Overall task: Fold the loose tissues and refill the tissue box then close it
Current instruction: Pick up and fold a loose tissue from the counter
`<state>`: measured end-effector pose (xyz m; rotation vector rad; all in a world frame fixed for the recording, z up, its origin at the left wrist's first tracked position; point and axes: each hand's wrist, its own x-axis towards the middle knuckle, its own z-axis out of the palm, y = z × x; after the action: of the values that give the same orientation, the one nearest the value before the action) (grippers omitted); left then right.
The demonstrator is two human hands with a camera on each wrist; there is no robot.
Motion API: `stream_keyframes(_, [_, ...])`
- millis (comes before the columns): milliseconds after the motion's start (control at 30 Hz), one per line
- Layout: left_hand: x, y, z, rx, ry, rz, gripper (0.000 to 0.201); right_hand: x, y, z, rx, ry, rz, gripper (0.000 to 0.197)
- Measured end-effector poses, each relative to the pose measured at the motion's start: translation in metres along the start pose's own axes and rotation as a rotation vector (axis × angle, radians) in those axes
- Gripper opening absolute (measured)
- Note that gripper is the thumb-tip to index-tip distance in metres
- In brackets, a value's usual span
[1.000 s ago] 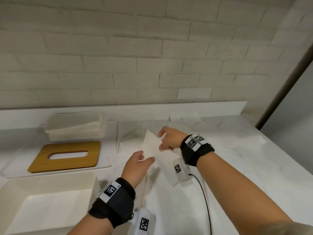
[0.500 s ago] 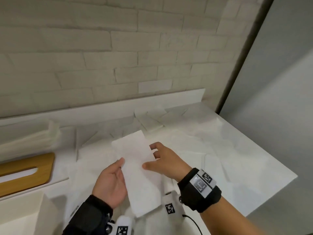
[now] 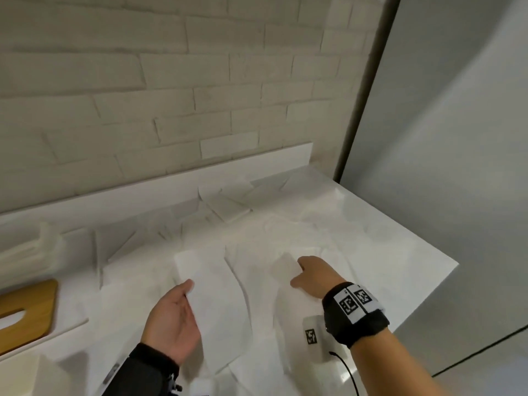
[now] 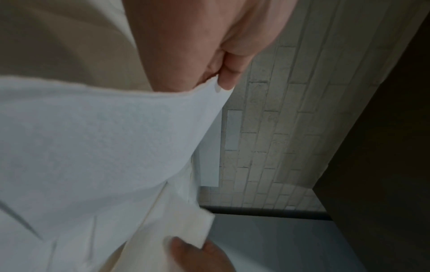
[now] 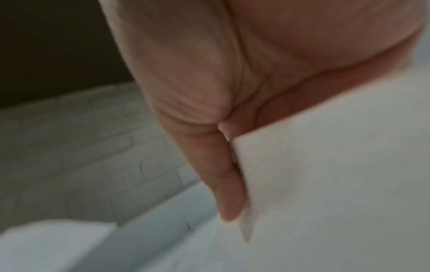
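Both hands pinch tissues: left hand one, right hand another (blurred).

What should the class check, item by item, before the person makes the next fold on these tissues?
1. Left hand grips the folded tissue: ok.
2. Right hand pinches a loose tissue: ok.
3. That tissue lies clear of the others: cannot tell.
4. Stack of folded tissues within view: ok.
5. Wooden lid off the box: ok.
6. Box ready to refill: cannot tell, almost out of view.
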<state>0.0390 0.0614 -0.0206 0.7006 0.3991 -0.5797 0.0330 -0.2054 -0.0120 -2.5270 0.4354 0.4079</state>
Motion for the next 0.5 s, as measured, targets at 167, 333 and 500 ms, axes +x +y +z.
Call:
stream_keyframes(167, [0.0,-0.008,0.013,0.035,-0.029,-0.008,0.039,-0.032,-0.017,-0.034,0.83,-0.106,-0.338,0.036])
stream_keyframes(333, [-0.001,-0.037,0.044,0.058,-0.087,-0.023,0.049,-0.032,-0.046,-0.022,0.743,0.004,-0.338,0.039])
stream_keyframes(500, [0.004,-0.065,0.064,0.107,-0.17,-0.097,0.037,-0.018,-0.032,-0.013,0.63,0.047,-0.217,0.053])
